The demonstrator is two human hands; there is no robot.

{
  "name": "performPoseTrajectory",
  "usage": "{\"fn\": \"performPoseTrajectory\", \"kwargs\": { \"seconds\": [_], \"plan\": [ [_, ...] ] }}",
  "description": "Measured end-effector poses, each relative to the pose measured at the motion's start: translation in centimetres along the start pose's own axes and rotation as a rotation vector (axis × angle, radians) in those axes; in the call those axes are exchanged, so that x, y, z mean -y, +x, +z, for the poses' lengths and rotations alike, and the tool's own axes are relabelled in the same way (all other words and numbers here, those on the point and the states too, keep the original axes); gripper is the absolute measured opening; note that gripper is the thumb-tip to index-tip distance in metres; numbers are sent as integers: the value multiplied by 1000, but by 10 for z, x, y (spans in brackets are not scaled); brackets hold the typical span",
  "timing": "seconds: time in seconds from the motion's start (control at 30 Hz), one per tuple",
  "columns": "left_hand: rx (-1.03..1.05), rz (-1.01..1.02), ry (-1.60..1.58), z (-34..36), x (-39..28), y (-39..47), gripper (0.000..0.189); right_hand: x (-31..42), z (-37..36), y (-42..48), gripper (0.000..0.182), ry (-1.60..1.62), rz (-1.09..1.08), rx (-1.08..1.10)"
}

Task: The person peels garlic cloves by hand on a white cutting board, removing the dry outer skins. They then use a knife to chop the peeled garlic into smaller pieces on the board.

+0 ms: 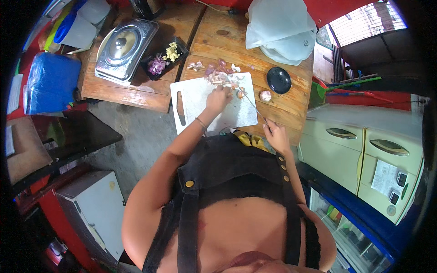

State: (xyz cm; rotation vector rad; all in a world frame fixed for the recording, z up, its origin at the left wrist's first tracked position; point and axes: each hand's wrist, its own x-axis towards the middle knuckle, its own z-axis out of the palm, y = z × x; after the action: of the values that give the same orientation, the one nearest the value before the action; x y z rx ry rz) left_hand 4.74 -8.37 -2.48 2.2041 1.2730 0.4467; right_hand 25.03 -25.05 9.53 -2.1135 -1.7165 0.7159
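A white plastic cutting board (194, 102) lies at the front edge of a wooden table. On it, my left hand (218, 99) has its fingers bent at a pile of garlic and onion skins (220, 75); whether they pinch a clove is unclear. My right hand (277, 135) grips the handle of a knife (253, 104), whose blade reaches left over the board beside some cloves (241, 92). A garlic bulb (265, 96) sits right of the board, near a small black bowl (279, 80). Behind and to the left, a black tray (168, 70) holds chopped purple onion (157, 65) and chopped garlic (172, 52).
White plastic bags (280, 30) stand at the table's back right. A stainless steel lidded pan (121, 51) is at the left, with a blue wrapped container (53, 83) beyond it. A pale green refrigerator (334, 146) stands to the right, beside a green broom or dustpan (318, 91).
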Motion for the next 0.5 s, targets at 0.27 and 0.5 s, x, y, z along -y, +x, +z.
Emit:
{"fn": "performPoseTrajectory", "kwargs": {
  "seconds": [0.27, 0.5],
  "plan": [
    [104, -160, 202, -8, -29, 19, 17, -69, -6, 7, 39, -108, -66, 189],
    [-29, -315, -241, 5, -40, -33, 19, -104, -8, 35, 43, 127, -255, 164]
  ]
}}
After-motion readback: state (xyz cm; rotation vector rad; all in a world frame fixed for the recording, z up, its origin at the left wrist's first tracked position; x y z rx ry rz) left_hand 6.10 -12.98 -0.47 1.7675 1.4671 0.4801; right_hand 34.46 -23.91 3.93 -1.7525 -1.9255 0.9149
